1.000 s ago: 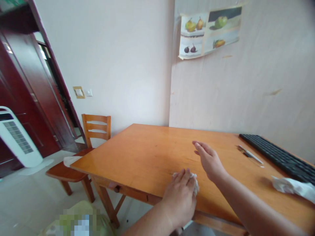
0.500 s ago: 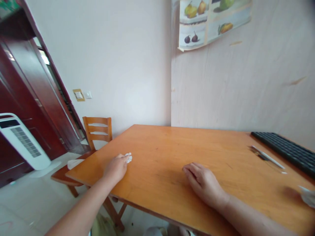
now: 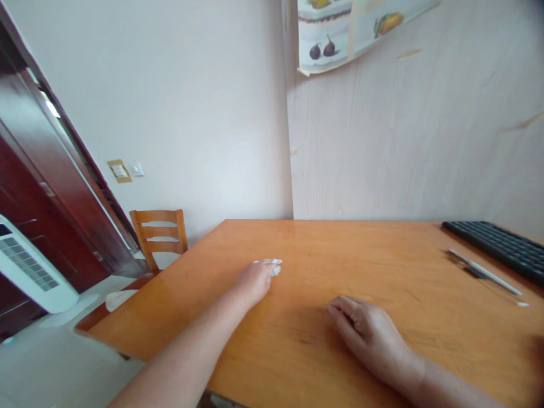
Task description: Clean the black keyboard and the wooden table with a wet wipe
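My left hand point(image 3: 254, 281) is closed on a crumpled white tissue point(image 3: 275, 268) and presses it against the wooden table point(image 3: 340, 249), left of the middle. Part of the tissue sticks out past my fingertips; the rest is hidden under the hand. My right hand point(image 3: 368, 331) rests on its side on the tabletop near the front, with its fingers curled in. Nothing shows inside those fingers.
At the table's right end lie a black keyboard point(image 3: 501, 243) and a white pen-like stick point(image 3: 484, 272) with a small dark thing beside it. A wooden chair point(image 3: 159, 232) stands by the left edge. Walls rise behind the table, with fruit pictures point(image 3: 327, 42) hung up.
My left hand has slid the tissue to the right across the table. My right hand stays curled on the tabletop. The view has shifted slightly.
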`<state>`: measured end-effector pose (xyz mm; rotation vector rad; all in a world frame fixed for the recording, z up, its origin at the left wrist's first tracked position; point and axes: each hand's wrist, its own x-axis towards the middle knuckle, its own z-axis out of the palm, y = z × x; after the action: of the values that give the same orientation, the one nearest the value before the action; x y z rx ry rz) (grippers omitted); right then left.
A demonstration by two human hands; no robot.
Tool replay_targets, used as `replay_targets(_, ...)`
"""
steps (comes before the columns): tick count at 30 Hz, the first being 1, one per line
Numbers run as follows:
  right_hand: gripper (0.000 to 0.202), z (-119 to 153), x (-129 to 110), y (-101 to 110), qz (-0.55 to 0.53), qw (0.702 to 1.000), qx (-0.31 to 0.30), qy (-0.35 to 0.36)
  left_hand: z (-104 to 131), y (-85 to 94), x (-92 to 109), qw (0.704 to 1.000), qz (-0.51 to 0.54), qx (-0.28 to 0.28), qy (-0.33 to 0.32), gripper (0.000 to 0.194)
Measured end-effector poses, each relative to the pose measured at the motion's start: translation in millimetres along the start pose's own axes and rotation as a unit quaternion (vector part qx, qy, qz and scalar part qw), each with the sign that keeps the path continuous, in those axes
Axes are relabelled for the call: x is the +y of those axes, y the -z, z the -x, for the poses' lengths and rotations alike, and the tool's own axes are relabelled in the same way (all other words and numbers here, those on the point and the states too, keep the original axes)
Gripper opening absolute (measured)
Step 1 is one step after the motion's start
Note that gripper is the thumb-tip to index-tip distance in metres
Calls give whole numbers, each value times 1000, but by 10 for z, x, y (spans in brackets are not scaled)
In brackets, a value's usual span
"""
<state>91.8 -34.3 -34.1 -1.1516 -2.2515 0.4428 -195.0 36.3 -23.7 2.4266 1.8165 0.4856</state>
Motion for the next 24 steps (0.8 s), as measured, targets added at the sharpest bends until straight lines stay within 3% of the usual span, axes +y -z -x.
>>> replay_targets(3, 28, -21, 6, -3, 7, 1000, 5, -13, 4, 260, -589, 993, -23, 19, 111, 45)
replay_targets(5, 28, -41, 5, -11, 13, 1000, 9, -20, -24, 317, -744, 989, -26, 19, 142, 41)
replay_targets(7, 28, -55, 4, -18, 15, 1000, 10, -21, -69, 242, -590, 992, -16, 12, 122, 40)
replay_targets(12, 31, -40, 57, -32, -3, 1000, 13, -28, -143, -226, 416, 996, 38, -40, -70, 42)
replay_targets(13, 32, -31, 82, -36, -8, 999, 14, -29, -152, -285, 519, 989, 56, -44, -132, 42)
replay_targets(14, 33, -22, 109, -41, -12, 999, 16, -28, -159, -310, 542, 985, 62, -47, -154, 44)
replay_targets(16, 33, -5, 164, -53, -18, 999, 22, -23, -150, -243, 343, 994, 54, -40, -90, 45)
replay_targets(19, 31, 15, 235, -74, -19, 999, 39, -13, -18, 99, -385, 999, 21, -1, 46, 45)
replay_targets(22, 30, 16, 287, -99, -8, 999, 45, -11, 239, 511, -1143, 981, -15, 34, 190, 37)
replay_targets(24, 31, 5, 313, -118, -1, 999, 37, -9, 372, 681, -1437, 966, -28, 45, 252, 30)
